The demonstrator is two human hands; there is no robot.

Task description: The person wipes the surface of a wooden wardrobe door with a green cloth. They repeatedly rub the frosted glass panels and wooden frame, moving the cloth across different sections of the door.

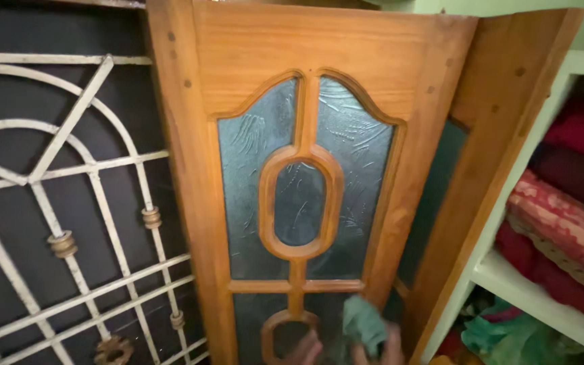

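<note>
A wooden window shutter (305, 74) with frosted patterned glass panes (248, 196) and an oval wooden inlay fills the middle of the view. At its bottom, my right hand (381, 346) holds a crumpled green cloth (363, 323) against the lower glass pane. My left hand (305, 350) shows only as fingertips at the bottom edge, resting near the lower oval ring of the shutter; whether it holds anything is hidden.
A white metal window grille (69, 223) with brass-coloured knobs stands at the left before a dark opening. A second wooden shutter (508, 101) is folded back on the right. White shelves (528, 284) at the far right hold folded red and patterned fabrics.
</note>
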